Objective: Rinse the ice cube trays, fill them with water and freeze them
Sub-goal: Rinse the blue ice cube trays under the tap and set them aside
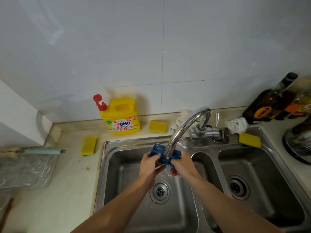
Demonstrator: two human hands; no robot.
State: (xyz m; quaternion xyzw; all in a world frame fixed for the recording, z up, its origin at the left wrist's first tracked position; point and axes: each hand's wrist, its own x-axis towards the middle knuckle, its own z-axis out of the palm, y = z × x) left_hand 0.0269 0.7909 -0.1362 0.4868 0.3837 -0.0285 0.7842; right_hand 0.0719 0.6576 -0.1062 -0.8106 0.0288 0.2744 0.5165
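**Blue tray under the tap, both hands on it**

Far left of the worktop (72, 174), a clear plastic container (25, 170) sits at the edge, a pale green-handled tool (42, 151) lying across its back. Next along, a yellow sponge (88, 145) lies near the sink's left rim, and the yellow detergent bottle (123, 117) stands at the back against the wall.

Now the action: over the left basin of the sink (117, 174), the left hand (149, 165) is curled closed around the near-left end of the blue ice cube tray (159, 151). The tray sits right under the spout of the tap (185, 126), water striking its middle and running off below. The right hand (182, 164) is wrapped round the right end, fingers tucked beneath.

To rinse it well, I'd say tilt the tray so the stream runs through every pocket, slide it side to side, then tip it out over the drain (159, 191). A firm hold matters: wet plastic may slip.

Right of that, a second sponge (249, 140) rests on the sink's back rim, with dark bottles (269, 105) in the far right corner.
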